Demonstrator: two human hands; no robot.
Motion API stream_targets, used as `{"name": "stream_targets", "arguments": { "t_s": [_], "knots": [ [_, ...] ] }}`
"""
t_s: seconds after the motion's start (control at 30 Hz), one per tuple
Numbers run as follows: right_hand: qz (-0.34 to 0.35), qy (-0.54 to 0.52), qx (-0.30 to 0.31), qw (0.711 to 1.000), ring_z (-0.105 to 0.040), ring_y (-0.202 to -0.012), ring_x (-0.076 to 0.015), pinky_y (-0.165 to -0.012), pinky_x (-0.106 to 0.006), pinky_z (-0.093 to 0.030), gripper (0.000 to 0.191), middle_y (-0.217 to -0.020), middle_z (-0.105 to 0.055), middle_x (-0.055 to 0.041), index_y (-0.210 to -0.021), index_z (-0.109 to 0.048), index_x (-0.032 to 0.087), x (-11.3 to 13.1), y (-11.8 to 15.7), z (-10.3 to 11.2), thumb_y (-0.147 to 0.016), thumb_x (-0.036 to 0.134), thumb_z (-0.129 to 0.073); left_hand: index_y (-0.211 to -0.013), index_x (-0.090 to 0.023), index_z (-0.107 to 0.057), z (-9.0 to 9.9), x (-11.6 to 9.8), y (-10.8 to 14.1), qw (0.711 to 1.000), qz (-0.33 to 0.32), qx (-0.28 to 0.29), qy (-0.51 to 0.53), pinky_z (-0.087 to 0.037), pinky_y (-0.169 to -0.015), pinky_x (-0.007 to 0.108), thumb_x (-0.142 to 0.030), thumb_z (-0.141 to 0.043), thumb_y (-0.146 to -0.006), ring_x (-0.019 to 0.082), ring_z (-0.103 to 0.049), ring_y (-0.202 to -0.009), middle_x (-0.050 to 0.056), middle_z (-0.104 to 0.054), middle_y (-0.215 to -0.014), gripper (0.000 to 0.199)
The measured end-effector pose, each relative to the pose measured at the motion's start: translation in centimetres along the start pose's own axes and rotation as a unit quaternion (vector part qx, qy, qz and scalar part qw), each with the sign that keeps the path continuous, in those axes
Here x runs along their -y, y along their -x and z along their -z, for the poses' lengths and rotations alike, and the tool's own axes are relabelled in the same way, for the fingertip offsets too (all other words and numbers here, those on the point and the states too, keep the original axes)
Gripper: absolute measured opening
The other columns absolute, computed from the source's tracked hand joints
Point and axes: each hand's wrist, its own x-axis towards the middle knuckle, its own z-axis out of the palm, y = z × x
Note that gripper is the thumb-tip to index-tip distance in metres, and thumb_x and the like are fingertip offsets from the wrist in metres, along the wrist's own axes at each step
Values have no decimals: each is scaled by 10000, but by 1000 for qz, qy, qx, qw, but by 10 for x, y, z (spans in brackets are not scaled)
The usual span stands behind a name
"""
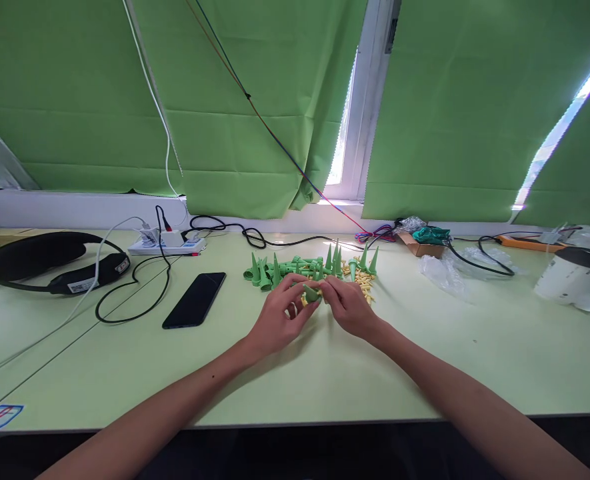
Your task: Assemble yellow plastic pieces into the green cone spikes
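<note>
My left hand (287,312) is closed around a green plastic cone-shaped spike (311,293), which lies sideways between thumb and fingers. A bit of pale yellow shows under it in the same hand. Pinched fingers of my right hand (349,305) meet the left fingers at the spike's right end. Whatever small part they grip is mostly hidden. Just beyond both hands is a pile of green spikes (277,272), some upright and some lying down. To its right, small pale yellow pegs (365,285) are heaped, partly covered by spikes.
A black phone (195,300) lies left of my hands. Farther left are black headphones (89,270), a white power strip (167,247) and cables. At the back right sit a small cardboard box (419,245) and clear plastic bags (443,275). A white roll-like object (567,277) stands far right.
</note>
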Motion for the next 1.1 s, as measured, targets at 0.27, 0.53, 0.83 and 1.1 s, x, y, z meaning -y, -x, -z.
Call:
{"name": "stream_targets", "arguments": {
  "t_s": [0.27,0.53,0.83,1.1],
  "knots": [
    [2,0,-30,1000,-344,-511,-114,-528,-260,-296,369,-582,-408,41,-687,-359,221,4,-1,0,-1030,357,-370,-989,-228,-485,0,4,-3,989,127,-48,62,-360,-492,217,-455,-704,-809,110,-506,-520,-46,-548,-673,363],
    [-14,3,-61,998,-382,-518,-115,-543,-252,-325,321,-603,-473,30,-742,-464,213,3,-2,2,-1022,360,-407,-809,-213,-479,1,2,-4,982,162,-44,83,-320,-470,221,-538,-580,-886,100,-440,-446,-65,-481,-517,349],
    [26,-11,-29,999,-430,-550,-121,-566,-252,-348,279,-637,-500,19,-773,-495,209,5,-1,1,-1020,305,-407,-530,-140,-594,3,0,-10,960,234,46,146,-384,-453,252,-658,-311,-948,104,-472,-384,33,-540,-480,723],
    [23,-27,-6,999,-396,-534,-113,-549,-247,-327,272,-619,-470,32,-769,-464,211,0,1,-1,-1019,296,-400,-637,-126,-627,4,1,-9,953,246,70,159,-386,-433,231,-661,-413,-913,87,-485,-392,45,-619,-591,639]
  ]
}}
